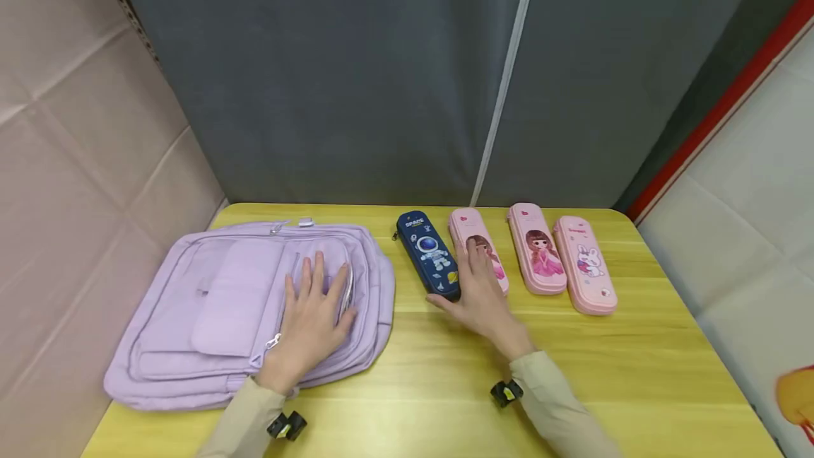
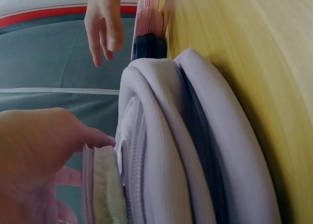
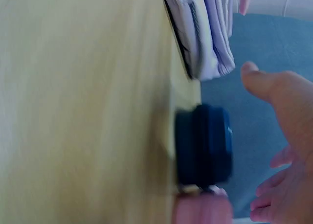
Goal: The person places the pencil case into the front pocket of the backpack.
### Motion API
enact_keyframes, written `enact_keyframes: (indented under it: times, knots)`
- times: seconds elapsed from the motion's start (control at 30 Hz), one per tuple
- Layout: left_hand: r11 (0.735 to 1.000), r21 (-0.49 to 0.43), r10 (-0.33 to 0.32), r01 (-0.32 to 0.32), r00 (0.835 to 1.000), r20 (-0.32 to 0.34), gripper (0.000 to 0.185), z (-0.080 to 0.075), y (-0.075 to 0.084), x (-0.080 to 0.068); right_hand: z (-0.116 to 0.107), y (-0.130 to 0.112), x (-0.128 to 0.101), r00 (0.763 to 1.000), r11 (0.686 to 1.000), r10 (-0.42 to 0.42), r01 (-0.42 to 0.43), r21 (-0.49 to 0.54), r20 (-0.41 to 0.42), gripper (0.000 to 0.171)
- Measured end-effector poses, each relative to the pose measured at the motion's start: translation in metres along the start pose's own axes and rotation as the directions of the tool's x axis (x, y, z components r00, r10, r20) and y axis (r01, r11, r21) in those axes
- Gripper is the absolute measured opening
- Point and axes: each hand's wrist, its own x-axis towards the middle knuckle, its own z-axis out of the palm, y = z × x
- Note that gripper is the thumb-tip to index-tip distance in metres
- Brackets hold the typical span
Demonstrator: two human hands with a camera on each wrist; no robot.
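A lilac backpack (image 1: 210,302) lies flat on the left of the yellow wooden table (image 1: 636,373). My left hand (image 1: 311,313) rests flat on its front, fingers spread beside an unzipped pocket. In the left wrist view the thumb (image 2: 95,138) touches the pocket's edge on the backpack (image 2: 176,150). My right hand (image 1: 480,295) hovers with straight fingers over the near ends of a navy space pencil case (image 1: 426,249) and a pink girl-print case (image 1: 467,228). In the right wrist view the hand (image 3: 286,136) stays apart from the navy case (image 3: 203,143).
Two more pink pencil cases, one with a girl (image 1: 537,249) and one with a rabbit (image 1: 585,265), lie in the row to the right. A grey curtain (image 1: 381,76) hangs behind the table. A beige wall (image 1: 76,161) stands at the left.
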Motion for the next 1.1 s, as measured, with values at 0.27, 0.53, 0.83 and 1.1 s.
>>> enact_keyframes:
  times: [0.27,0.53,0.83,1.1]
  knots:
    - [1.000,-0.028,0.000,-0.003,0.995,-0.102,0.065,0.001,-0.002,-0.003,0.023,-0.004,0.004,0.998,0.993,0.034,-0.029,0.112,-0.043,0.107]
    - [0.992,-0.118,0.004,-0.047,0.939,-0.344,0.039,0.001,-0.002,-0.002,0.030,-0.007,0.006,0.992,0.991,0.106,-0.099,0.086,-0.074,0.101]
    - [0.980,-0.167,0.012,-0.106,0.876,-0.483,0.022,-0.007,-0.011,-0.002,0.031,-0.012,0.010,0.987,0.990,0.135,-0.130,0.063,-0.087,0.097]
    - [0.959,-0.257,-0.051,-0.120,0.818,-0.572,0.019,-0.016,-0.022,-0.003,0.034,-0.013,0.010,0.976,0.977,0.178,-0.161,0.138,-0.126,0.089]
